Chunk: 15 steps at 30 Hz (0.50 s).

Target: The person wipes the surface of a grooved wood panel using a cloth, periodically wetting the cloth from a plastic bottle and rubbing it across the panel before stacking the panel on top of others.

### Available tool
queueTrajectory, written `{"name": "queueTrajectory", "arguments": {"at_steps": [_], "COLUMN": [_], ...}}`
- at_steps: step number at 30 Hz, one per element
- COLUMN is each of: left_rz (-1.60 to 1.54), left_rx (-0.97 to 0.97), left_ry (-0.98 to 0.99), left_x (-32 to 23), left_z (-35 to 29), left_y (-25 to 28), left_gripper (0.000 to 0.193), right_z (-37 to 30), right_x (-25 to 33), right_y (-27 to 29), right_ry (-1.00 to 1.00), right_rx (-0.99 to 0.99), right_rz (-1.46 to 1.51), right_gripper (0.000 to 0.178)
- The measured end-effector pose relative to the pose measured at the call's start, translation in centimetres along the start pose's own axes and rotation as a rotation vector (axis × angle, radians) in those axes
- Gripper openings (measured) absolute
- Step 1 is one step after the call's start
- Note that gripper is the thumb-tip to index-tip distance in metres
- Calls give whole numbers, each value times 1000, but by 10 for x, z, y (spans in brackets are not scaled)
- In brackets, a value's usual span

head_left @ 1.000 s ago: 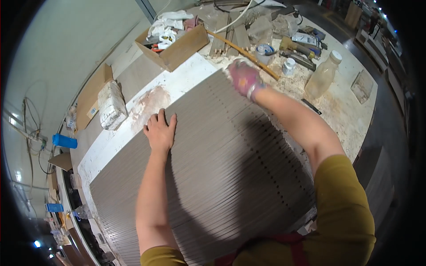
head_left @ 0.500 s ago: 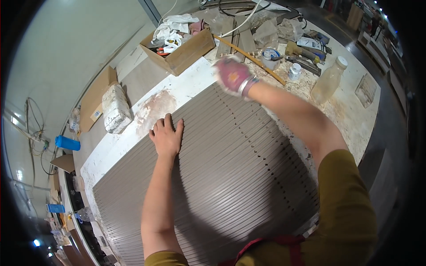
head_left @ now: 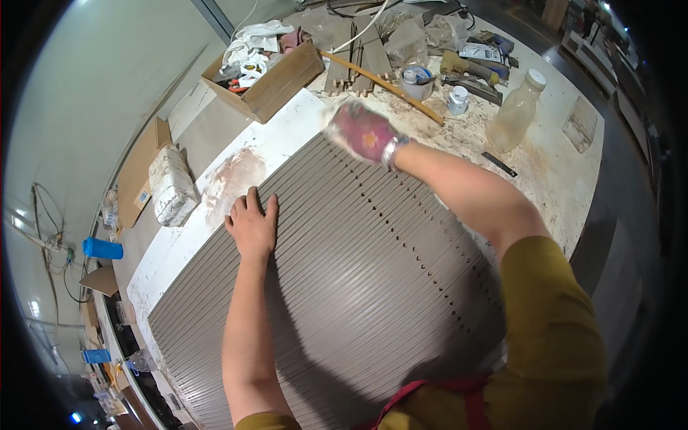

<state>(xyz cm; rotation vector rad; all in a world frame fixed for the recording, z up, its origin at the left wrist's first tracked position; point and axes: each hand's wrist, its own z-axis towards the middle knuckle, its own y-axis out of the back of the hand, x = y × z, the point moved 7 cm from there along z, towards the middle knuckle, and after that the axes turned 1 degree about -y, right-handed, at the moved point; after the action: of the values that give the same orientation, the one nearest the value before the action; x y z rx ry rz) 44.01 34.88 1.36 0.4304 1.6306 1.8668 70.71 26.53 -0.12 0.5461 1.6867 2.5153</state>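
Long, narrow grey strips (head_left: 322,287) lie side by side in a wide panel before me, with rows of small dark holes crossing them toward the right. My left hand (head_left: 252,223) is bare and rests on the far-left part of the strips, its fingers spread. At the far end of the strips, by the rows of holes, is my right hand (head_left: 365,135) in a pinkish-red glove with a flower mark. Whitish blur surrounds its fingers, and motion smears them, so any held thing cannot be made out.
Beyond the strips stand a cardboard box (head_left: 287,82) of rags and tools, a wooden stick (head_left: 387,86), a small white bottle (head_left: 457,100) and a cloudy bottle (head_left: 516,115). A short black strip (head_left: 499,164) lies right of my forearm. A white wrapped block (head_left: 172,188) sits left.
My right hand has shifted slightly toward me over the far ends of the strips. My left hand keeps its place on them. The whole view has moved a little, baring the short black strip.
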Motion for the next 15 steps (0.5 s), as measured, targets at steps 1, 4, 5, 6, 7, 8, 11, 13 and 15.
{"name": "queueTrajectory", "arguments": {"at_steps": [1,4,5,6,7,8,11,13,15], "left_rz": [14,44,47,50,43,34,19,43,40], "left_rx": [-8,0,7,-3,2,1,6,20,-6], "left_ry": [15,23,32,16,24,23,0,34,26], "left_x": [3,4,5,10,14,12,1,3,5], "left_z": [0,-2,-2,-4,-6,-4,-3,-2,1], "left_y": [0,3,3,4,1,1,-3,1,7], "left_gripper": [56,56,56,56,56,56,56,56,56], "right_z": [16,29,23,6,-14,-37,-30,-29,-43], "right_x": [-15,-42,-27,-6,14,30,-63,-89,-60], "right_y": [14,59,65,56,47,42,26,42,65], "right_ry": [-88,-259,-174,-33,108,239,-211,-202,-152], "right_rx": [98,205,85,96,99,88,200,240,81], "right_rz": [-99,-291,78,9,-64,-141,-164,-250,-27], "right_gripper": [32,18,17,17,17,19,27,26,22]}}
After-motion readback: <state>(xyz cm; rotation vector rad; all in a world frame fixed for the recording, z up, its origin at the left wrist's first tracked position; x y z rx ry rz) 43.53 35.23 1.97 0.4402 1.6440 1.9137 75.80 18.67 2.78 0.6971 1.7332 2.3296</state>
